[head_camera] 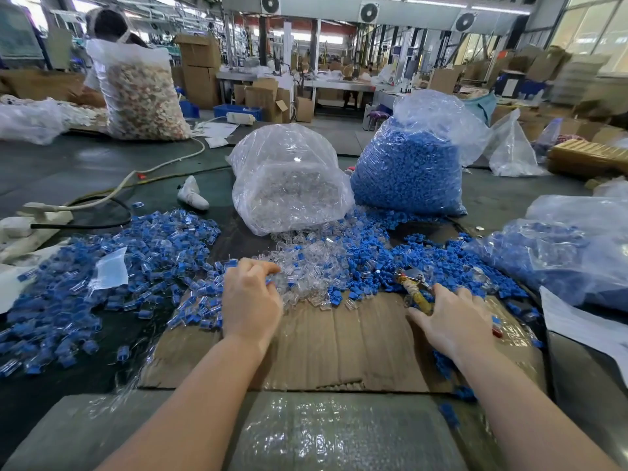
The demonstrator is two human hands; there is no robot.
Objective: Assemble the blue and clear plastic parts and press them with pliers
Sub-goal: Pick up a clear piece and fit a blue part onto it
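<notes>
My left hand (249, 297) reaches palm down into the pile of loose clear plastic parts (306, 266), its fingers curled at the pile's near edge; what they hold is hidden. To the right lies a pile of loose blue parts (438, 263). The pliers (416, 288) with yellowish wrapped handles lie at the edge of that blue pile. My right hand (453, 321) rests over the near end of the pliers' handles with fingers spread, thumb pointing left. A worn cardboard sheet (339, 341) lies under both hands.
A heap of assembled blue-and-clear pieces (102, 283) covers the left. Behind stand a bag of clear parts (289, 178) and a bag of blue parts (407, 168). Another plastic bag (577, 246) lies right. A person (108, 25) sits far left behind a sack. Cables cross the floor.
</notes>
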